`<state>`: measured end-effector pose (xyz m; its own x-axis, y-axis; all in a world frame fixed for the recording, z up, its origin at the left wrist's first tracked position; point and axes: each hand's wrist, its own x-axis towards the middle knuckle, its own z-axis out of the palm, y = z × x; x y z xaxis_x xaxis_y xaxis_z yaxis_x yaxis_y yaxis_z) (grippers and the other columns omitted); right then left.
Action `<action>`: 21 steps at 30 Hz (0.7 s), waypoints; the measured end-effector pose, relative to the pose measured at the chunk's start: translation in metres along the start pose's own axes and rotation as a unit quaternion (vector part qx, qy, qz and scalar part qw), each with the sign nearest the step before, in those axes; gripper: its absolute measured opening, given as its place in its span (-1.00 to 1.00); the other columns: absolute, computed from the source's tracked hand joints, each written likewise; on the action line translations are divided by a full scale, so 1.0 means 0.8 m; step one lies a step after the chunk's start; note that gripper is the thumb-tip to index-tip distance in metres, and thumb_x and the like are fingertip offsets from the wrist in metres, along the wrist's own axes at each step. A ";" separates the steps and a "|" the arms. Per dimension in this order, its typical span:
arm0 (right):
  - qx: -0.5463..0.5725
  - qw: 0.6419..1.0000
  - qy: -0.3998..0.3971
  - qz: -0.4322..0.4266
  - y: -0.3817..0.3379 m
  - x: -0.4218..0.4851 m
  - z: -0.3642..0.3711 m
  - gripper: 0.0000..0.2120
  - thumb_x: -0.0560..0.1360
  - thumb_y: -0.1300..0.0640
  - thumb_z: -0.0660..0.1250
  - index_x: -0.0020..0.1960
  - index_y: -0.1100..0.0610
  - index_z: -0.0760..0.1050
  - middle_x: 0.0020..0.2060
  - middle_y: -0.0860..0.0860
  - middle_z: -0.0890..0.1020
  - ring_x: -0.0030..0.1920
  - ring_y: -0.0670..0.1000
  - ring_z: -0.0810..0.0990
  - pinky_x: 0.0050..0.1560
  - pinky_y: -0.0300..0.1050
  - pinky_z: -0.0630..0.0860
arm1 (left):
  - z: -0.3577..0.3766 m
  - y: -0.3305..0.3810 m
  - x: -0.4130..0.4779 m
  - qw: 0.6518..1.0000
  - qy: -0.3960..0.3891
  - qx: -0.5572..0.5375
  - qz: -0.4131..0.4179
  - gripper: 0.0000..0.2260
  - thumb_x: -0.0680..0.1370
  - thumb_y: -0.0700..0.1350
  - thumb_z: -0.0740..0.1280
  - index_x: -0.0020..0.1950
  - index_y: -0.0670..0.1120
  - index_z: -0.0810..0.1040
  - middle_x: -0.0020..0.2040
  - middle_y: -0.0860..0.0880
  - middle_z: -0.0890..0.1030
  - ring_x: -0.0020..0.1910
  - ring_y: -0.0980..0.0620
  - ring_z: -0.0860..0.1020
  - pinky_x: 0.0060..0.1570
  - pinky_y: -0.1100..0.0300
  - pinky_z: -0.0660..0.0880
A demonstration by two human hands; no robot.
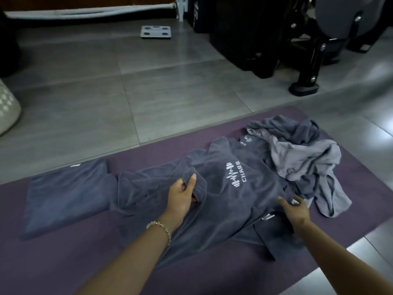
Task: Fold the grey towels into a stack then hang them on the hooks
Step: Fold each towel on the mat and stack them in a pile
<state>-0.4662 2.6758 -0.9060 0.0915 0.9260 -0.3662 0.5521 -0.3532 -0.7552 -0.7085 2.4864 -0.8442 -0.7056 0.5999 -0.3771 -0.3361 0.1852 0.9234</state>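
Pinching a towel (223, 201) edge, left hand (180, 199) sits near bare mat (85, 262).

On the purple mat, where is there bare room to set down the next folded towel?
Bare mat lies along the near edge, in front of the folded towel. A narrow strip runs behind the logo towel, along the far edge. The right end is crowded by the crumpled pile.

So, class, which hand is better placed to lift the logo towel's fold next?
Probably the left hand: it pinches a raised fold of the logo towel; the right hand is open near its edge.
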 end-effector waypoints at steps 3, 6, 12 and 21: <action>0.008 1.000 0.018 0.017 0.008 0.006 -0.005 -0.43 0.45 0.08 0.44 0.37 0.23 0.35 0.29 0.25 0.48 0.29 0.25 0.44 0.32 0.07 0.34 | 0.013 -0.007 0.002 1.000 -0.002 0.001 -0.001 -0.85 0.59 -0.09 0.28 -0.09 -0.14 0.56 -0.11 -0.12 0.65 -0.15 0.00 0.63 -0.09 0.07 0.60; 0.030 0.999 0.006 0.010 0.009 0.012 -0.003 -0.48 0.49 0.17 0.39 0.39 0.27 0.32 0.31 0.23 0.46 0.32 0.23 0.41 0.29 -0.01 0.32 | 0.024 -0.013 0.004 1.000 -0.006 0.007 -0.004 -0.85 0.58 -0.08 0.28 -0.10 -0.12 0.57 -0.13 -0.09 0.66 -0.16 0.03 0.63 -0.08 0.08 0.60; 0.001 0.996 -0.025 -0.085 -0.005 0.013 -0.004 -0.80 0.48 0.24 0.39 0.09 0.28 0.54 -0.09 0.21 0.64 -0.13 0.05 0.59 -0.02 -0.25 0.53 | 0.033 -0.014 0.012 1.000 0.016 0.027 -0.001 -0.73 0.58 -0.03 0.29 -0.05 -0.25 0.57 -0.12 -0.18 0.64 -0.09 -0.11 0.61 0.02 -0.05 0.57; -0.310 0.825 -0.190 -0.431 -0.196 -0.103 -0.033 -0.88 0.53 0.18 0.34 0.00 0.23 0.58 -0.09 0.10 0.68 -0.02 0.12 0.63 -0.13 -0.18 0.38 | -0.042 0.111 -0.012 0.982 0.122 0.061 0.129 -0.82 0.64 -0.09 0.17 -0.03 -0.14 0.50 -0.18 -0.01 0.53 -0.15 0.10 0.47 -0.22 0.45 0.38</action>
<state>-0.5385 2.6585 -0.7433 -0.7595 0.6467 -0.0709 0.6047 0.6616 -0.4435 -0.7527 2.4711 -0.7611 -0.8909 0.4377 -0.1213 -0.0600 0.1513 0.9867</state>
